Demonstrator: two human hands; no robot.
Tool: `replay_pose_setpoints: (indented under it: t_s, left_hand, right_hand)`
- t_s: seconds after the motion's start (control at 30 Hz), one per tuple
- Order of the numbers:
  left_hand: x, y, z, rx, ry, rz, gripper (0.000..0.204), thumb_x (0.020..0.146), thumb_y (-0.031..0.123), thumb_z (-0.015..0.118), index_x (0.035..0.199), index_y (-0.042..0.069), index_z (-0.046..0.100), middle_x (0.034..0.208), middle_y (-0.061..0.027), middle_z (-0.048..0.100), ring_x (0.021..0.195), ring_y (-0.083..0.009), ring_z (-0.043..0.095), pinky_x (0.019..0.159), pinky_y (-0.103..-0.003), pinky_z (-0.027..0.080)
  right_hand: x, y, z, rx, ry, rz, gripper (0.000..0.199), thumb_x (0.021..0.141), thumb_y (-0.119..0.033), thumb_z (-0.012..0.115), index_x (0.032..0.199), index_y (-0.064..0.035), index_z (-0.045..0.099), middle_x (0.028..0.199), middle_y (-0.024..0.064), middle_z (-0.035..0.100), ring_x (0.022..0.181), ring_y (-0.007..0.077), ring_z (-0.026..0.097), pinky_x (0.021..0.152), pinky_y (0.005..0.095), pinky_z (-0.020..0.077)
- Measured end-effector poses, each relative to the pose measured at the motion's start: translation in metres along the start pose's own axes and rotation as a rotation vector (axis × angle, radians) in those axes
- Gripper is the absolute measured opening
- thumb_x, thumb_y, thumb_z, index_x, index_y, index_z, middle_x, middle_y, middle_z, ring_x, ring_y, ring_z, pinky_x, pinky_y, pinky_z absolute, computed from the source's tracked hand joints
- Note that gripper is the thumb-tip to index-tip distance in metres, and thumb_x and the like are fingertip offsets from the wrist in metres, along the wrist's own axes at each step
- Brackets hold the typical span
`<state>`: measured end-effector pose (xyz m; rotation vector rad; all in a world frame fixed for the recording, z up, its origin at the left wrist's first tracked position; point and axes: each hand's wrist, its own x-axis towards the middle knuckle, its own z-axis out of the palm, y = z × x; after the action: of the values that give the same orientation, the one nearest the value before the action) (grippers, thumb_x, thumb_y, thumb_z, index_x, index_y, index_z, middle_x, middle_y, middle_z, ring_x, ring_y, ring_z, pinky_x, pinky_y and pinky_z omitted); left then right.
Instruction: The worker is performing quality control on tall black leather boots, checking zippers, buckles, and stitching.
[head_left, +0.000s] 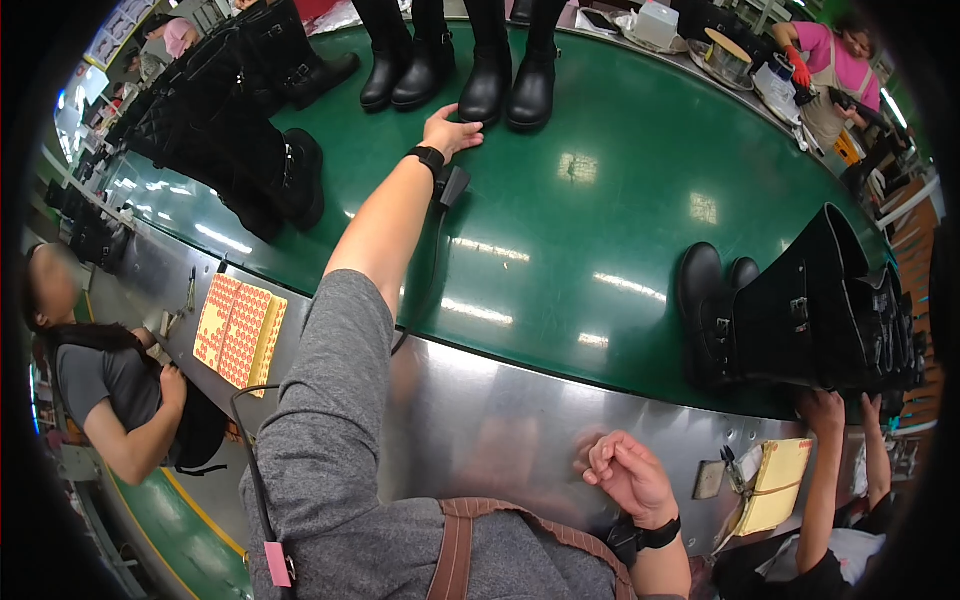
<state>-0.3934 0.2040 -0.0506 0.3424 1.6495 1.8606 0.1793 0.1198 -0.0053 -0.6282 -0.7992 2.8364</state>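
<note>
My left hand (450, 134) reaches far across the green table, thumb and fingers closed about the toe of a tall black boot (487, 85). That boot stands upright in a row with several other black boots, among them the boot (533, 90) just to its right. Close to my body, my right hand (630, 476) hovers over the metal edge with its fingers curled in and nothing visible in them. A black wristband (428, 158) is on my left wrist.
Black boots with buckles (290, 180) lie at the left, more buckled boots (790, 310) at the right. Yellow card stacks (240, 330) (775, 485) rest on the metal edge (480, 400). Co-workers sit on both sides; another person in pink (835, 75) works across the table (600, 220). A black cable (437, 250) hangs beside my left arm.
</note>
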Motion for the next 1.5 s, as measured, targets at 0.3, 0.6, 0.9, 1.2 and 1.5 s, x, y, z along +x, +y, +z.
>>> replay_pose_setpoints:
  t_s: [0.3, 0.6, 0.9, 1.2, 1.5]
  left_hand:
    - [0.006, -0.002, -0.015, -0.169, -0.049, -0.014, 0.063, 0.087, -0.010, 0.060, 0.143, -0.001, 0.033, 0.108, -0.0252, 0.063, 0.093, -0.0342, 0.068, 0.086, -0.041, 0.060]
    - [0.011, -0.013, -0.023, -0.165, -0.084, 0.038, 0.080, 0.090, 0.015, 0.068, 0.147, -0.002, 0.015, 0.128, -0.0305, 0.049, 0.110, -0.0391, 0.061, 0.097, -0.046, 0.052]
    - [-0.165, 0.052, 0.053, -0.170, -0.328, -0.038, 0.021, 0.095, 0.029, 0.060, 0.093, 0.009, 0.062, 0.078, -0.0010, 0.061, 0.071, -0.0142, 0.060, 0.065, -0.028, 0.049]
    - [-0.395, 0.022, 0.068, -0.308, -0.608, -0.293, 0.022, 0.098, 0.028, 0.054, 0.086, 0.009, 0.059, 0.077, -0.0019, 0.060, 0.072, -0.0145, 0.058, 0.069, -0.030, 0.048]
    - [-0.421, -0.056, -0.003, -0.550, -0.482, -0.533, 0.018, 0.098, 0.019, 0.049, 0.088, 0.006, 0.056, 0.077, -0.0051, 0.059, 0.071, -0.0179, 0.058, 0.067, -0.031, 0.052]
  right_hand:
    - [0.000, -0.001, -0.001, 0.062, -0.057, -0.019, 0.016, 0.100, -0.015, 0.048, 0.097, -0.0033, 0.058, 0.085, 0.0034, 0.055, 0.078, 0.0141, 0.050, 0.078, 0.0331, 0.0445]
    - [-0.002, 0.003, -0.013, 0.048, -0.037, 0.014, 0.014, 0.101, -0.016, 0.049, 0.103, -0.0048, 0.059, 0.090, 0.0003, 0.056, 0.079, 0.0111, 0.051, 0.082, 0.0339, 0.0463]
    - [0.006, 0.009, -0.016, -0.115, -0.128, -0.033, 0.018, 0.103, -0.024, 0.048, 0.103, -0.0089, 0.057, 0.090, -0.0030, 0.056, 0.078, 0.0057, 0.054, 0.079, 0.0260, 0.0498]
    - [-0.038, -0.013, 0.041, -1.330, 0.039, -0.542, 0.028, 0.091, -0.030, 0.067, 0.107, -0.0077, 0.063, 0.094, 0.0033, 0.063, 0.082, 0.0124, 0.059, 0.071, 0.0255, 0.0494]
    - [-0.135, -0.195, 0.123, -2.091, 0.812, -1.308, 0.059, 0.083, -0.041, 0.072, 0.133, -0.0142, 0.055, 0.132, 0.0132, 0.053, 0.124, 0.0307, 0.049, 0.105, 0.0435, 0.0397]
